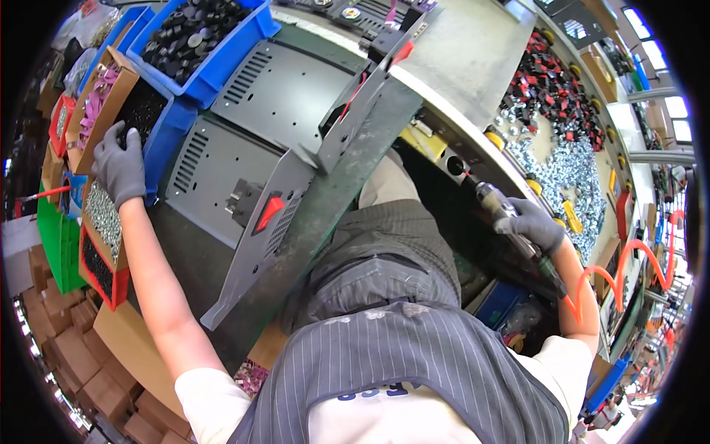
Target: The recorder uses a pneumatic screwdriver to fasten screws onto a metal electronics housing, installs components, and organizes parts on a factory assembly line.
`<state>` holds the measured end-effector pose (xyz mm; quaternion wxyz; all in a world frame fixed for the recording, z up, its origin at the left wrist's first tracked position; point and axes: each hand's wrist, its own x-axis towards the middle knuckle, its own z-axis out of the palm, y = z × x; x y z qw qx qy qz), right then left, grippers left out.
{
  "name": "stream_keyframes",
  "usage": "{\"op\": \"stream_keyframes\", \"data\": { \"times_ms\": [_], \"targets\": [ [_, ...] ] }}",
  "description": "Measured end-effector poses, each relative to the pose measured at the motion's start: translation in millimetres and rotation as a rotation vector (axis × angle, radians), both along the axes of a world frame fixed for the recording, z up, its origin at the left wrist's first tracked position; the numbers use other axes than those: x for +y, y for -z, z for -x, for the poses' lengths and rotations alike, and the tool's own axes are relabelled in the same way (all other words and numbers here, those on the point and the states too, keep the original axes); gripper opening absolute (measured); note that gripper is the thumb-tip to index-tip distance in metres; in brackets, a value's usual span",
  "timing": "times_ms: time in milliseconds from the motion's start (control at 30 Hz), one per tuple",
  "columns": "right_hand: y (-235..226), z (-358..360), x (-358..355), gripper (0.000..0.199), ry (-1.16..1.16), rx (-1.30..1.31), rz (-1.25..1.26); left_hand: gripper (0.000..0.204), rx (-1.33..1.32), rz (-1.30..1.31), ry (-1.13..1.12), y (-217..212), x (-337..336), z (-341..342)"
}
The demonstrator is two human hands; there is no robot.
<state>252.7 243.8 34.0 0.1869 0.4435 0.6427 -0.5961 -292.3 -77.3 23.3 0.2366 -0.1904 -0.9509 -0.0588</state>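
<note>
- Right hand point(536, 226), grey glove: fingers wrapped round a long, silvery cylindrical driver point(488, 197), its tip end poking out beyond them
- Orange hose point(637, 243) beside that forearm, springy coils
- Grey sheet-metal panels point(211, 185) on the bench, slotted vents, chunky red switch point(271, 213) on one
- Left hand point(122, 169), also gloved: fingers bent right by tiny black parts point(145, 111); can't tell if they're pinching any
- Further out, blue plastic bin point(260, 22) of stubby, roundish black pieces point(194, 43)

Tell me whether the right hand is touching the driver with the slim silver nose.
Touching: the head view shows the gloved right hand wrapped around the driver, fingers closed over its body behind the nose.
</note>
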Motion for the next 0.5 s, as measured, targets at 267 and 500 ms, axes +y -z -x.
{"op": "stream_keyframes", "data": {
  "times_ms": [267,500],
  "targets": [
    [46,26,15,0.039,0.295,0.044,0.288,0.034,0.039,-0.022,0.019,-12,7,-23],
    [102,-5,0,0.038,0.62,0.671,0.282,0.016,0.121,-0.59,0.602,-9,-12,-47]
  ]
}}
